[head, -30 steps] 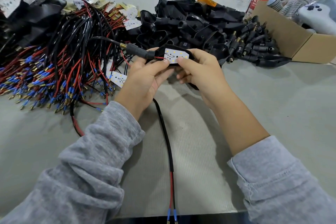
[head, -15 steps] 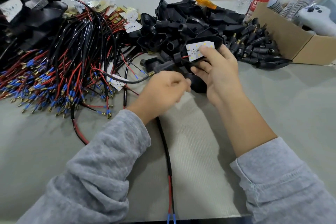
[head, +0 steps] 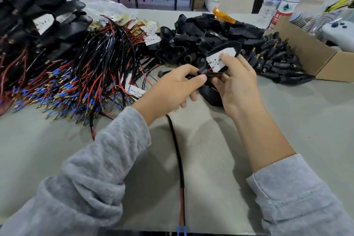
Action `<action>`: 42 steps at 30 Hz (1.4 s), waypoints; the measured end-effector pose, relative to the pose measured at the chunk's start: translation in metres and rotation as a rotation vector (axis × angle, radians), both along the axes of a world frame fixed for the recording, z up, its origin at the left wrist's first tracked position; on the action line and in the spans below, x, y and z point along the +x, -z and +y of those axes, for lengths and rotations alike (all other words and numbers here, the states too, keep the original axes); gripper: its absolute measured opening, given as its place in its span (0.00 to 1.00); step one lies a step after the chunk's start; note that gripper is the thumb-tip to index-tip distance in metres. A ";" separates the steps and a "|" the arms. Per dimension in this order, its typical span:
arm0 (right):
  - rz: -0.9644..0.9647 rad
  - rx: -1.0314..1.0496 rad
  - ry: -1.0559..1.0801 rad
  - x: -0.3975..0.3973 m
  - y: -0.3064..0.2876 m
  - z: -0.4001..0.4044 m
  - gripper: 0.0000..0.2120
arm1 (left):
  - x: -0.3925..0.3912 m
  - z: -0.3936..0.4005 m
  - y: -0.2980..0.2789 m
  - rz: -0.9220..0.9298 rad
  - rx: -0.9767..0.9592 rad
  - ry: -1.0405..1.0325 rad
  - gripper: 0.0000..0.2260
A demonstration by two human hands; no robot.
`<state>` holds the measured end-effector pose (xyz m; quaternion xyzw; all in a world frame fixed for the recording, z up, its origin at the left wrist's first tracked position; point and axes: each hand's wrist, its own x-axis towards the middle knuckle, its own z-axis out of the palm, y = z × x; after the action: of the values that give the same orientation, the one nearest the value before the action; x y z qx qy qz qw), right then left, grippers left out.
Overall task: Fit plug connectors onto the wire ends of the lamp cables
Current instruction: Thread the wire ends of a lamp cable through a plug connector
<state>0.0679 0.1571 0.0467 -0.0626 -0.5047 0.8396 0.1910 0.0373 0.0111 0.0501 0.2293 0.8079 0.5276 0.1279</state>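
Observation:
My right hand [head: 236,84] holds a black lamp housing [head: 228,49] with a white LED board [head: 217,59] set in it, thumb on the board. My left hand [head: 172,90] pinches the housing's black neck [head: 203,72] where the red wire enters. A black lamp cable [head: 177,151] runs from under my left hand toward me, splitting into red and black leads with blue-sleeved ends [head: 182,231] at the table's near edge. A pile of black plug connectors [head: 274,61] lies to the right of my hands.
A big heap of black and red cables with blue-tipped ends [head: 72,82] covers the left of the table [head: 297,117]. Empty black housings [head: 201,30] are piled behind my hands. A cardboard box [head: 310,51] and two water bottles [head: 279,0] stand at the right.
The lamp housing has tilted and turned in my right hand. My left hand let go of the cable with its plug and came up to pinch the housing's neck.

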 end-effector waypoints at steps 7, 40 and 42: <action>-0.027 0.055 -0.147 0.005 -0.032 -0.023 0.08 | 0.015 -0.029 -0.049 -0.143 -0.065 0.070 0.12; -0.288 -0.100 -0.423 -0.074 -0.027 -0.081 0.13 | -0.155 -0.205 -0.108 -0.077 -0.142 -0.676 0.16; -0.290 -0.086 -0.430 -0.079 -0.026 -0.081 0.14 | -0.163 -0.225 -0.118 -0.023 -0.219 -0.719 0.18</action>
<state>-0.0114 0.0764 0.0731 -0.0818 -0.4923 0.8638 -0.0689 -0.1258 -0.2142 0.1681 -0.0899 0.8870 0.4518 -0.0323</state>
